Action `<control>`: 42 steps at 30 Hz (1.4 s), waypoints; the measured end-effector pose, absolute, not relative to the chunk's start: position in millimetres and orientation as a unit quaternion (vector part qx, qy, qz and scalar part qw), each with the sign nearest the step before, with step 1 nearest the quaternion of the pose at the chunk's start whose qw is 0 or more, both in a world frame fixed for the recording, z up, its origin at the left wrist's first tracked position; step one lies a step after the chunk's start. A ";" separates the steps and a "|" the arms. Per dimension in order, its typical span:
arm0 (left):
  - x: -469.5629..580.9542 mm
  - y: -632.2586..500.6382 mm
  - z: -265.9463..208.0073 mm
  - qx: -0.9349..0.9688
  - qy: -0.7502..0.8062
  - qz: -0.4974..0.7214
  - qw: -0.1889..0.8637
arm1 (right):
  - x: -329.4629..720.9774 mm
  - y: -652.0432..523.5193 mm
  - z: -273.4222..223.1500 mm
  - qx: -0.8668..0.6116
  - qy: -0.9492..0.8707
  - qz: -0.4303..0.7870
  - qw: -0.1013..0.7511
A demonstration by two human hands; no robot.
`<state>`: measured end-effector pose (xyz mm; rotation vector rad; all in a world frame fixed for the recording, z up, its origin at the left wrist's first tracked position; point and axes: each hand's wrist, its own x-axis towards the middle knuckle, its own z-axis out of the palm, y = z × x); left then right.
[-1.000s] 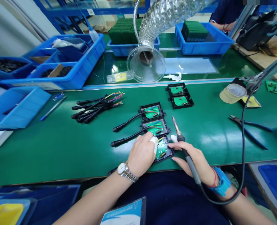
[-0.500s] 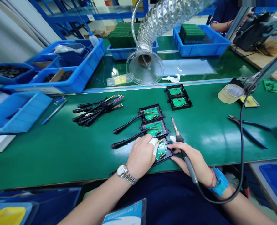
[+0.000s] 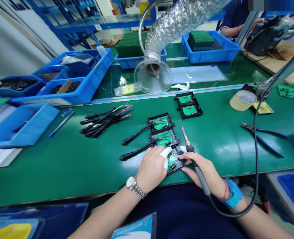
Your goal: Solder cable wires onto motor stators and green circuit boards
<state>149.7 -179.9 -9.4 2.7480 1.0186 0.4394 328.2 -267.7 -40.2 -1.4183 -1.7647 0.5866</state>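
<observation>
Blk case [image 3: 180, 164] w/ green PCB [image 3: 172, 161] near front edge of bench [image 3: 219, 142]. R hand [image 3: 210, 169] grips soldering iron [image 3: 202, 179], also touching case; L hand [image 3: 153, 167] curled over case's L side, grip hidden, can't tell. 2 wired cases [image 3: 174, 139] just behind.

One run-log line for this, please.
left hand: at nearest housing | right hand: holds soldering iron, at same housing's edge | bench: pliers, cable bundle

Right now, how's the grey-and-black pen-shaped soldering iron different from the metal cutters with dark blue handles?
The soldering iron is held in the right hand; the cutters lie on the shiny green tabletop. The iron is one straight stick; the cutters have two spread handles. The iron trails a black cord; the cutters have none. Both have metal tips.
</observation>
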 end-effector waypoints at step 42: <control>163.1 -180.2 -1.9 0.907 0.412 0.008 0.090 | 327.8 -269.0 -42.5 -0.561 -0.698 0.221 0.386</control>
